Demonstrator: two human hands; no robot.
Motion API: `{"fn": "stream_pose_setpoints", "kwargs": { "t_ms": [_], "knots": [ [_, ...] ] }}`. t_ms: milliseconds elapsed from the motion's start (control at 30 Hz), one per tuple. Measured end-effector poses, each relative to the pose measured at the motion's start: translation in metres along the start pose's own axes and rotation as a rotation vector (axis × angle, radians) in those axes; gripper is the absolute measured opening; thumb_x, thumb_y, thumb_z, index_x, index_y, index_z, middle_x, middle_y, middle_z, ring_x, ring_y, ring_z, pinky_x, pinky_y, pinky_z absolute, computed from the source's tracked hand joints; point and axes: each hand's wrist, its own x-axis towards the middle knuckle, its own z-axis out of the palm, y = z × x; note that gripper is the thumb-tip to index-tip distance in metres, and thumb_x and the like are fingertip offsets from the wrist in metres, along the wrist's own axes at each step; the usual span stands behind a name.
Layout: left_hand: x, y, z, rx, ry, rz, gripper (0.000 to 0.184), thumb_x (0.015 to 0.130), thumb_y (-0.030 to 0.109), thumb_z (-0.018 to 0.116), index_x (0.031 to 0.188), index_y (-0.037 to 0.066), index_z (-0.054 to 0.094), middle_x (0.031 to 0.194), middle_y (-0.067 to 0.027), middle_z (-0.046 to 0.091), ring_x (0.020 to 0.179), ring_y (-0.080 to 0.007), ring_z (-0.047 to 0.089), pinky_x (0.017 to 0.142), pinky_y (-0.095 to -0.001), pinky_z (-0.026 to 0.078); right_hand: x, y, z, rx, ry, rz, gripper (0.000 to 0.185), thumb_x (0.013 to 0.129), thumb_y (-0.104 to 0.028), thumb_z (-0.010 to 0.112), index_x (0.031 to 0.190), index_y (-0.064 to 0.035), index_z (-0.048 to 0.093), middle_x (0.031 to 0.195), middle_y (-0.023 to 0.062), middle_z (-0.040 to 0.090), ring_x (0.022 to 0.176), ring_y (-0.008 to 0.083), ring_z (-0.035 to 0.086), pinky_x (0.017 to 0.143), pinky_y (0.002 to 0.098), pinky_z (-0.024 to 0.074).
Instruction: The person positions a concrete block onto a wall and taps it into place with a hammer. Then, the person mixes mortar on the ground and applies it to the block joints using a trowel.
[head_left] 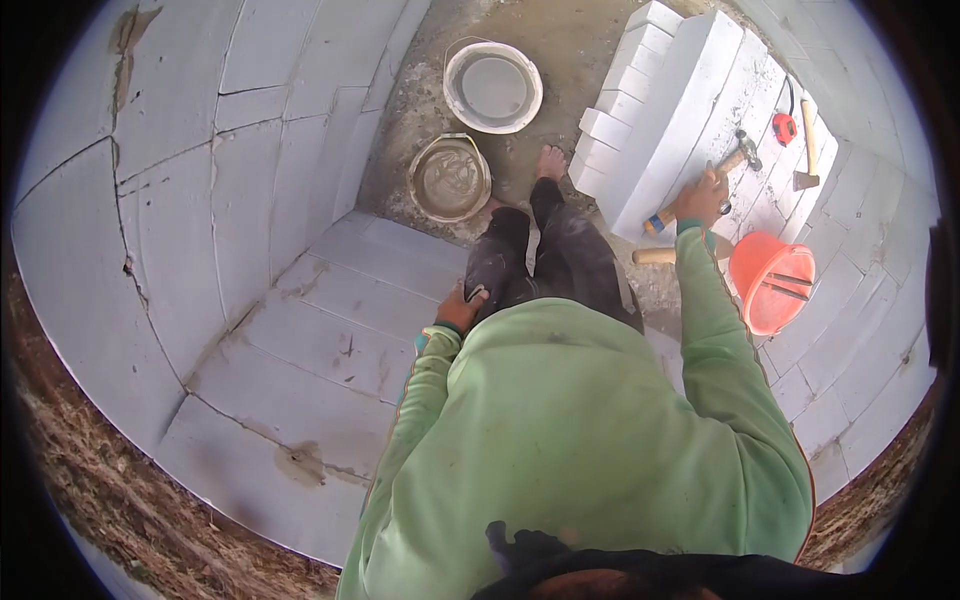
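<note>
My right hand point(703, 197) is closed around the handle of a hammer point(745, 152), which lies over the top of a stack of white blocks point(690, 110). The metal head shows beyond my fingers, and the blue and orange handle end point(658, 220) sticks out on the near side. My left hand point(460, 306) rests against my left thigh with its fingers curled. A small dark thing with a pale edge shows at its fingertips, too small to name. On the blocks past the hammer lie a red tape measure point(784, 128) and a wooden-handled hatchet-like tool point(808, 150).
A red bucket point(748, 285) with dark bars inside stands right of my arm, near a wooden handle point(655, 256). Two pale buckets, one with grey liquid point(492, 88) and one with mortar-like mix point(450, 180), stand ahead. Block walls point(170, 200) rise on both sides.
</note>
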Motion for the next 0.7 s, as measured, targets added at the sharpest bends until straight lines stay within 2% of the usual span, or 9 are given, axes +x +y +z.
{"fn": "stream_pose_setpoints", "kwargs": {
  "t_ms": [33,100,133,267,433,500,533,600,700],
  "knots": [
    [0.006,-0.01,0.005,0.003,-0.004,0.02,0.094,0.094,0.06,0.063,0.155,-0.005,0.036,0.141,-0.0355,0.056,0.133,-0.0438,0.056,0.109,-0.046,0.045,-0.009,-0.006,-0.001,0.098,0.151,-0.188,0.049,0.092,-0.013,0.061,0.141,-0.0142,0.057,0.154,0.0165,0.042,0.135,0.0345,0.052,0.106,0.046,0.0495],
    [0.001,-0.02,0.003,-0.147,0.073,0.026,0.088,0.095,0.059,0.062,0.152,-0.005,0.043,0.14,-0.0344,0.057,0.132,-0.043,0.058,0.108,-0.0465,0.046,-0.038,-0.043,-0.045,0.29,-0.094,-0.301,0.046,0.092,-0.011,0.062,0.138,-0.0139,0.061,0.153,0.0129,0.045,0.126,0.0337,0.059,0.102,0.0465,0.0514],
    [0.008,-0.015,0.009,-0.222,0.077,0.061,0.086,0.096,0.059,0.062,0.15,-0.005,0.046,0.14,-0.0339,0.058,0.131,-0.0425,0.058,0.108,-0.0467,0.046,-0.054,-0.046,-0.043,0.214,-0.053,-0.455,0.042,0.092,-0.011,0.063,0.134,-0.013,0.063,0.15,0.0139,0.048,0.121,0.035,0.062,0.099,0.0461,0.0529],
    [0.038,-0.045,-0.002,-0.31,0.153,0.138,0.083,0.096,0.058,0.062,0.145,-0.008,0.051,0.137,-0.032,0.061,0.128,-0.0403,0.061,0.107,-0.0455,0.047,-0.122,-0.041,-0.053,0.344,-0.222,-0.403,0.034,0.092,-0.014,0.065,0.125,-0.0071,0.065,0.132,0.0184,0.056,0.11,0.0411,0.062,0.094,0.0482,0.0514],
    [0.098,-0.115,-0.017,-0.277,0.077,0.016,0.08,0.095,0.055,0.064,0.141,-0.009,0.054,0.134,-0.0312,0.063,0.127,-0.0399,0.062,0.108,-0.0445,0.047,-0.166,0.033,-0.016,0.29,0.066,0.271,0.052,0.09,-0.028,0.075,0.131,-0.0012,0.056,0.125,0.0229,0.058,0.11,0.0372,0.062,0.093,0.0471,0.0496],
    [0.101,-0.103,-0.045,-0.06,0.118,0.057,0.081,0.094,0.056,0.064,0.141,-0.009,0.055,0.134,-0.0309,0.064,0.127,-0.0404,0.062,0.108,-0.0452,0.047,-0.15,0.054,0.003,0.914,-0.197,1.027,0.06,0.091,-0.034,0.077,0.135,-0.0013,0.052,0.125,0.0184,0.058,0.113,0.0313,0.06,0.094,0.0469,0.0477],
    [0.114,-0.107,-0.056,-0.017,0.135,0.068,0.081,0.094,0.057,0.064,0.141,-0.009,0.055,0.134,-0.031,0.064,0.127,-0.0406,0.062,0.108,-0.0455,0.047,-0.144,0.051,-0.009,1.174,-0.31,1.186,0.055,0.095,-0.033,0.074,0.134,-0.0033,0.051,0.122,0.0148,0.058,0.11,0.0283,0.061,0.088,0.0447,0.0492],
    [0.138,-0.103,-0.077,0.017,0.145,0.079,0.078,0.094,0.054,0.065,0.14,-0.008,0.056,0.135,-0.031,0.063,0.127,-0.0404,0.062,0.108,-0.0441,0.046,-0.138,0.043,-0.006,1.389,-0.341,1.157,0.027,0.095,-0.027,0.071,0.109,-0.0096,0.056,0.104,0.007,0.059,0.096,0.0213,0.062,0.073,0.0384,0.0529],
    [0.153,-0.059,-0.115,-0.114,0.146,0.09,0.072,0.096,0.05,0.066,0.14,-0.007,0.057,0.135,-0.0305,0.063,0.126,-0.0395,0.062,0.108,-0.0428,0.047,-0.127,0.052,0.021,1.411,-0.291,1.239,0.016,0.096,-0.018,0.063,0.106,-0.0093,0.054,0.098,0.0056,0.058,0.089,0.0213,0.062,0.073,0.0396,0.0548]
  ]
}}
